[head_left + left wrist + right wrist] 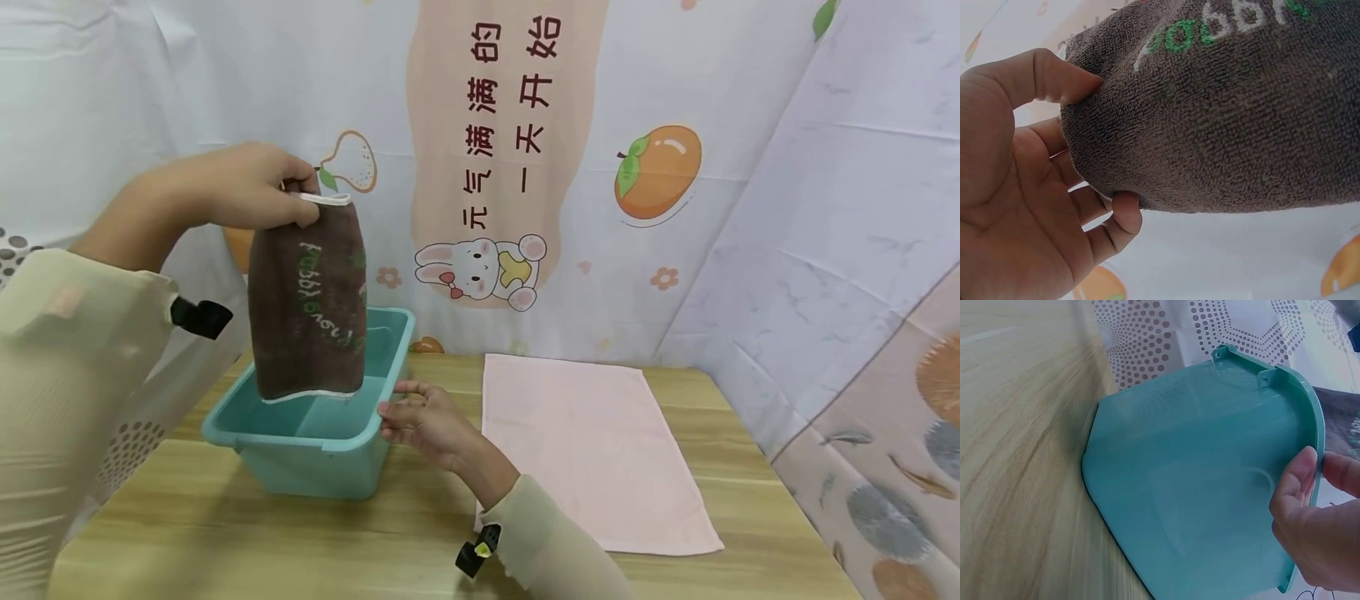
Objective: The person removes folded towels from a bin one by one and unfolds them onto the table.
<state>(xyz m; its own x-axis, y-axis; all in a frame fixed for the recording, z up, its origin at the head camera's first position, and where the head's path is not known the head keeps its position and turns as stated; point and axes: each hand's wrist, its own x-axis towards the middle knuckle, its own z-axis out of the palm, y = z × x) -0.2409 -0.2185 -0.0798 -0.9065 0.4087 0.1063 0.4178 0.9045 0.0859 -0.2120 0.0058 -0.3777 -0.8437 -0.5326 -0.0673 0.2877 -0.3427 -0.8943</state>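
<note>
My left hand point(262, 187) pinches the white-trimmed top edge of a brown towel point(307, 308), which hangs down over a teal plastic basin point(311, 467). In the left wrist view the thumb presses the terry cloth point(1229, 137) from one side, with fingers behind it; green and white lettering runs across the fabric. Down at the basin's right rim, my right hand point(431, 421) grips the edge. The right wrist view shows the basin's outer wall point(1191, 469), with thumb and fingers on either side of the rim.
A pale pink towel point(592, 450) lies flat on the wooden table point(427, 533), right of the basin. Behind stands a white curtain point(315, 67) with cartoon fruit, a rabbit and writing. Patterned cloth point(862, 400) hangs along the right side.
</note>
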